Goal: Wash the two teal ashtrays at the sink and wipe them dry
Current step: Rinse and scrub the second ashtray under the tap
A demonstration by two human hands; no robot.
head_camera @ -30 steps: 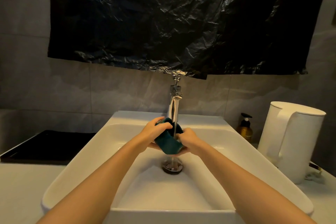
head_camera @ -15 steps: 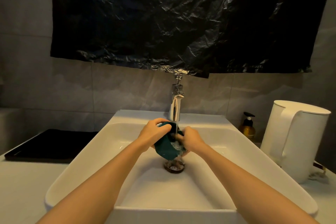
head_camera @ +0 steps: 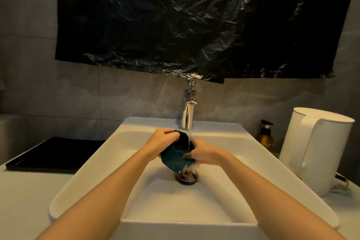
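One teal ashtray (head_camera: 173, 159) is held tilted between both hands, above the drain (head_camera: 186, 178) of the sink (head_camera: 87, 187) and under the water (head_camera: 189, 138) falling from the tap (head_camera: 188, 115) just beyond the knuckles.

The left hand (head_camera: 162, 142) has its fingers curled over the upper rim. It turns the hollow towards the right hand (head_camera: 206, 152), so the water strikes inside and runs off the low edge into the drain.

The right hand lies against the lower right edge, in the splash. Its fingers are blurred and partly hidden, so whether they grip or rub cannot be told.

This is probably the rinsing step, with wiping not yet begun. No second ashtray is in view.

Right of the right hand stand a soap bottle (head_camera: 265, 136) and a kettle (head_camera: 315, 150). Left of the left hand lies a black tray (head_camera: 54, 154).
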